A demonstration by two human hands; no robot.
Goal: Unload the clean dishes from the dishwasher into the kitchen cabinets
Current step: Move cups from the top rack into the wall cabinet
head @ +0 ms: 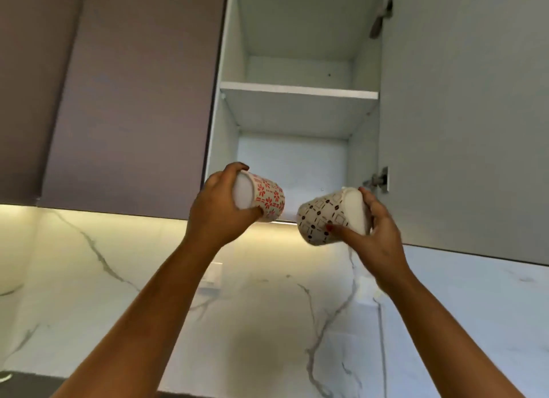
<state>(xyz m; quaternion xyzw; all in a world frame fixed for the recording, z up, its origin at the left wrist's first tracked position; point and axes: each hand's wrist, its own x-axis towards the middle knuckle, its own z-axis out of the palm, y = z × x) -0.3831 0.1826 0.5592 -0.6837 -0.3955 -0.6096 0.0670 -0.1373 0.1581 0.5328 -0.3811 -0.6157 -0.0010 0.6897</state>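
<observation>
My left hand (215, 209) grips a white cup with red flower marks (267, 200), tilted so its base faces me. My right hand (380, 237) grips a cream cup with dark square marks (322, 219), also tilted base toward me. Both cups are held up side by side, a small gap apart, in front of the bottom opening of the wall cabinet (225, 70). The cabinet stands open, with a white shelf (297, 90) across its middle and nothing visible on it or in the lower space.
The open cabinet door (463, 115) hangs to the right with two hinges (378, 179). Closed mauve cabinet fronts (133, 94) fill the left. Below is a lit marble backsplash (267, 323) with a wall socket (212, 276).
</observation>
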